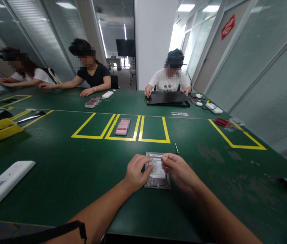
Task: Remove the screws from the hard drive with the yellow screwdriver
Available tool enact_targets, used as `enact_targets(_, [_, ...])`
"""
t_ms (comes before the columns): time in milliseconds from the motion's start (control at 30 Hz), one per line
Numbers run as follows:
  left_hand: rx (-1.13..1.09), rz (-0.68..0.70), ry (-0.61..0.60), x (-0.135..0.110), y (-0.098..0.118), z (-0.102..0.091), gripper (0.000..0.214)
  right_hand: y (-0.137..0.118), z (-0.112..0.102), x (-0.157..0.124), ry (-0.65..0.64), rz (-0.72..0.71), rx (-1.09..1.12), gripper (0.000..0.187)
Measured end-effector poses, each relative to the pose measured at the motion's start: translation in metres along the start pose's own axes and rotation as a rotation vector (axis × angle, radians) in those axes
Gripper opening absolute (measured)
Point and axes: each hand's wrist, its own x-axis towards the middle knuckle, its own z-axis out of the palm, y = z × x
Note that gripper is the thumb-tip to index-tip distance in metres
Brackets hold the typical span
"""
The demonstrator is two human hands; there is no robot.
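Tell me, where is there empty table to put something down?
Bare green table lies between the white device and the left hand, and to the right of the right hand. The yellow-taped box beyond the thin tool is empty too. It is crowded at the hard drive, where both hands hold it.

Single view from a camera worn on the person's head, at the near edge of a long green table (57, 159). It faces forward and slightly down along the tabletop (straight lines bow near the edges). The left hand (135, 173) and right hand (180, 171) sit close below; seated people (170, 81) are far across.
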Motion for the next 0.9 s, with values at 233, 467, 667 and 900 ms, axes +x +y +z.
enact_targets(233, [0.07,-0.006,0.034,0.004,0.004,-0.002,0.022,0.019,0.018,0.001,-0.091,0.045,0.058,0.041])
enact_targets(467, [-0.01,0.021,-0.039,0.006,0.003,-0.002,0.013,0.025,0.02,0.002,-0.091,0.007,0.051,0.039])
enact_targets(667, [-0.053,0.075,-0.076,0.006,0.0,0.0,0.016,0.032,0.015,0.006,-0.061,-0.015,0.029,0.038])
enact_targets(900, [-0.034,0.107,-0.086,0.007,0.0,0.0,0.016,0.035,0.008,0.007,-0.031,-0.146,-0.199,0.035])
